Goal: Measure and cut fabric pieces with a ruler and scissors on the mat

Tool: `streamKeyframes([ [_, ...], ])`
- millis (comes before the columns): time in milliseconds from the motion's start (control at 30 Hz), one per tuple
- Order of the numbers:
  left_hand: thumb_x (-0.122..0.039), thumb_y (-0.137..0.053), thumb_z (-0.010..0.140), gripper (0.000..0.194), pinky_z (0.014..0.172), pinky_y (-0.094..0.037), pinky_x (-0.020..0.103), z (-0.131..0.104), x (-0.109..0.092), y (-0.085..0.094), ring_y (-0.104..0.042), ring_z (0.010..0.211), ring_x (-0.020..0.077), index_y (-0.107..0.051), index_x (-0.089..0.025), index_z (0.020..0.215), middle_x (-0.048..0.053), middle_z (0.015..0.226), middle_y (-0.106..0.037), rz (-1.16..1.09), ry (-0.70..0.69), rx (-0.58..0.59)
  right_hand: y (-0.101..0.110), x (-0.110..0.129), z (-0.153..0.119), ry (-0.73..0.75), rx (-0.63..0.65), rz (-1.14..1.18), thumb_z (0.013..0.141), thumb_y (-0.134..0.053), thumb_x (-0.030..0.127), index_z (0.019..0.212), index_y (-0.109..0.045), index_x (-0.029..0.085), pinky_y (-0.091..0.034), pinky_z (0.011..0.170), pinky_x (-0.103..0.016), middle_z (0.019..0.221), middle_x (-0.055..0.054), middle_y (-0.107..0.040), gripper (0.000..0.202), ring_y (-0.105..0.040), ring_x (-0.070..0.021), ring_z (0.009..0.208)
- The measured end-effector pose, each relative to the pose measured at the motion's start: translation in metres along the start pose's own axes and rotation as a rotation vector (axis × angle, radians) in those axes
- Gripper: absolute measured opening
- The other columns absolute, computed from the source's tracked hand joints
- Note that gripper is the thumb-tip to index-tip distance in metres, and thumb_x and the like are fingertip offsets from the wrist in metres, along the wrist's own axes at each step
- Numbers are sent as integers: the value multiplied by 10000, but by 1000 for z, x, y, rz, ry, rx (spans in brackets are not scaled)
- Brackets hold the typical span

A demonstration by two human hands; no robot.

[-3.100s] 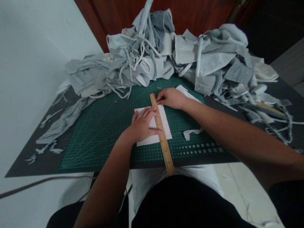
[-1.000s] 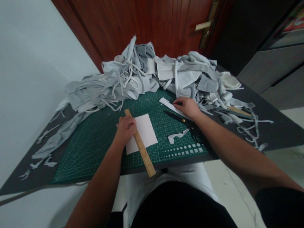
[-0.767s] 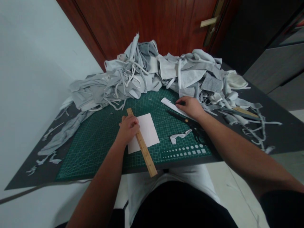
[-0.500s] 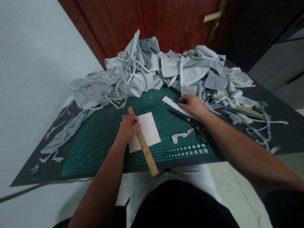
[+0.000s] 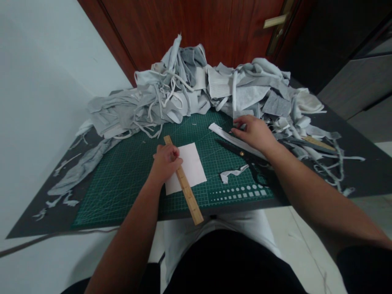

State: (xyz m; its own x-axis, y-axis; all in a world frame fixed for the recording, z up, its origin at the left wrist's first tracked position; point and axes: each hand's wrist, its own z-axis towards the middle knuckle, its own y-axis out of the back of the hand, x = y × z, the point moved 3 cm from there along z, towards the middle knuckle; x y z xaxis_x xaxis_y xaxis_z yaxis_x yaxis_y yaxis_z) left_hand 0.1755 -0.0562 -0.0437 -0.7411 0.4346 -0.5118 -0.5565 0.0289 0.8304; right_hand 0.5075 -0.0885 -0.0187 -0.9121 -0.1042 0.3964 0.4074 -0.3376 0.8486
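Note:
My left hand (image 5: 167, 160) is closed at a wooden ruler (image 5: 187, 192), holding its upper part. The ruler lies slantwise over a square white piece (image 5: 194, 163), and its lower end sticks out past the table's front edge. My right hand (image 5: 252, 132) hovers by the scrap pile with thumb and fingers apart and nothing visible between them. Below it lies a folded white strip (image 5: 223, 133). Black scissors (image 5: 241, 154) rest beside the strip, their handles partly in the shade of my right forearm. A small crumpled white scrap (image 5: 234, 172) lies nearer to me.
Under these things is a green cutting mat (image 5: 122, 179) on a dark table (image 5: 361, 175). A long heap of grey and white fabric scraps (image 5: 183, 85) runs along the back. Another yellowish wooden piece (image 5: 318, 143) lies at the right. A wooden door (image 5: 196, 24) stands behind.
My right hand has moved slightly up, away from the white strip, and its fingers have spread. My left hand and the ruler keep their place on the white piece.

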Motion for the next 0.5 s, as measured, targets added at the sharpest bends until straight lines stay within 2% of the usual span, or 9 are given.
streamKeyframes([
  [100, -199, -609, 738, 77, 958, -395, 473, -2, -2, 3, -543, 993, 273, -538, -228, 732, 27, 839, -645, -2, 14, -9, 30, 21, -23, -28, 118, -119, 887, -674, 324, 1101, -748, 173, -471, 724, -342, 972, -101, -768, 272, -678, -251, 803],
  [200, -216, -615, 769, 46, 971, -398, 485, -2, -4, 4, -553, 1016, 280, -571, -229, 774, 32, 875, -664, 10, 26, 5, 49, 30, -64, -81, 319, -193, 889, -650, 292, 1007, -747, 215, -448, 668, -332, 877, -67, -766, 170, -675, -231, 721],
  [267, -233, -618, 791, 29, 979, -405, 498, -1, -6, 4, -568, 1016, 284, -599, -230, 813, 38, 896, -672, 39, 37, 12, 50, 27, -94, -90, 390, -221, 890, -628, 269, 1033, -742, 213, -487, 733, -352, 956, -84, -772, 190, -702, -252, 798],
  [333, -236, -609, 814, 78, 981, -418, 518, -3, -7, 4, -585, 1036, 297, -635, -231, 887, 55, 962, -686, 91, 65, 23, 45, 21, -118, -72, 417, -246, 896, -601, 243, 1125, -722, 178, -517, 863, -394, 1111, -136, -754, 267, -714, -293, 948],
  [433, -274, -587, 880, 274, 1003, -418, 591, -11, -13, 0, -558, 1198, 370, -685, -256, 1135, 108, 1248, -671, 227, 79, 77, 33, 11, -138, -98, 414, -269, 897, -584, 215, 1244, -670, 118, -502, 996, -442, 1214, -191, -707, 370, -685, -337, 1109],
  [500, -364, -561, 945, 402, 1056, -377, 664, -20, -17, -7, -463, 1360, 435, -644, -315, 1336, 113, 1492, -560, 309, 51, 146, 29, 9, -141, -126, 407, -267, 907, -585, 234, 1247, -667, 101, -505, 1003, -447, 1190, -195, -703, 374, -683, -345, 1113],
])
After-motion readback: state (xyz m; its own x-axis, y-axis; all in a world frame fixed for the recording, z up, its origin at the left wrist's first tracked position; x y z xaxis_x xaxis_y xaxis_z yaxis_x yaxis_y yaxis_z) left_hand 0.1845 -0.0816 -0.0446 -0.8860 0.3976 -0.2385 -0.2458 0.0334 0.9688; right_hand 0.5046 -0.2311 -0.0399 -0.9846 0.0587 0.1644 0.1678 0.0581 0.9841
